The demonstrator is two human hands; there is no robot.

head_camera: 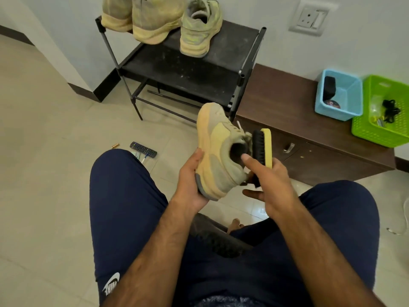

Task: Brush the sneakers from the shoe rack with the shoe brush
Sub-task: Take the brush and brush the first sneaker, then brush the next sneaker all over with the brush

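Basically mid-brushing, head view: left hand (192,180) gripped the sneaker (218,151) by its heel and sole at frame centre, toe pointing to 12 o'clock. Right hand (269,185) clasped the shoe brush (262,149), bristles against the sneaker's far side, index finger at the collar. Three more sneakers sat on the shoe rack (232,38) at 12 o'clock. Next move likely needed strokes along that side, then a swap. Bristle contact was hidden behind the upper; blue basket (352,91) contents at 2 o'clock were unclear.
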